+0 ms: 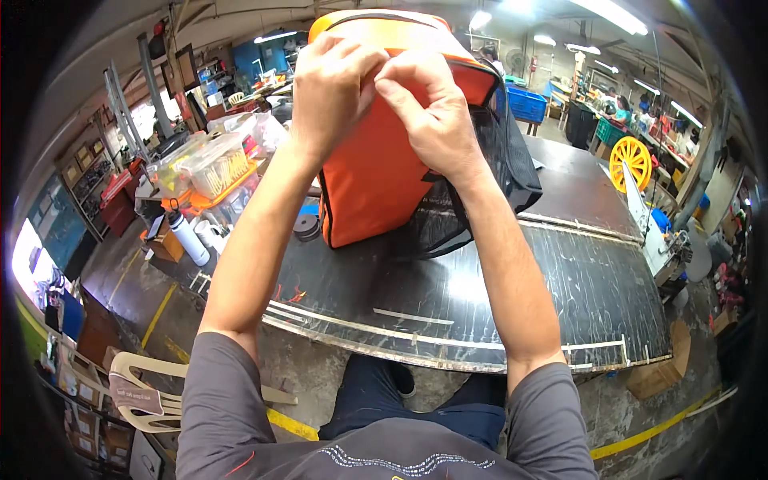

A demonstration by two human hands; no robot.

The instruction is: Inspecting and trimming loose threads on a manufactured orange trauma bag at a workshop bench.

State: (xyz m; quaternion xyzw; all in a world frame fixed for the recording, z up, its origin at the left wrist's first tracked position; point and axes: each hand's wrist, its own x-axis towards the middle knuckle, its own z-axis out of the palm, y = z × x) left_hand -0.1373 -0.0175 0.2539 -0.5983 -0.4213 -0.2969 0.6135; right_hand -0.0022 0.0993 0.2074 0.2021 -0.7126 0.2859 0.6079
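An orange backpack [372, 188] with black trim and black zips stands upright on the dark worktable [352, 280], straight in front of me. Black mesh and straps [512, 156] hang off its right side. My left hand [332, 92] is raised before the bag's upper part, its fingers curled in a pinch. Close beside it, my right hand [436, 112] pinches thumb against forefinger, the fingertips of both hands almost meeting. Whatever lies between the fingers is hidden or too small to name.
A white bottle [190, 238], a clear plastic box [218, 170] and a dark round spool [306, 227] are at the left. Pale strips run along the table's front edge. At the right stands a yellow wheel [630, 163]; a beige chair [148, 392] is lower left. People work far back.
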